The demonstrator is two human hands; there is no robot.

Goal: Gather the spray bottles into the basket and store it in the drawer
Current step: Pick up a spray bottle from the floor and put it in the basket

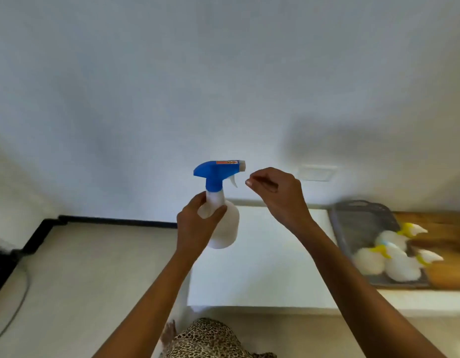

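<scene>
No writing can be read.
An orange sticker (pixel 227 162) sits on the blue trigger head (pixel 211 174) of the spray bottle (pixel 225 226), its print too blurred to make out.

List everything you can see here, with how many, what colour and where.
blue-topped spray bottle: one, white body, upright, held up before the wall
yellow-topped spray bottles: three, white, lying in the basket
basket: one, grey, right, on the counter
wooden board: one, brown, far right by the basket
counter: one, white, centre
wall plate: one, white, on the wall
cable: one, dark, floor, left
left hand: grips the blue-topped bottle's neck
right hand: fingers curled, beside the trigger, not touching
</scene>
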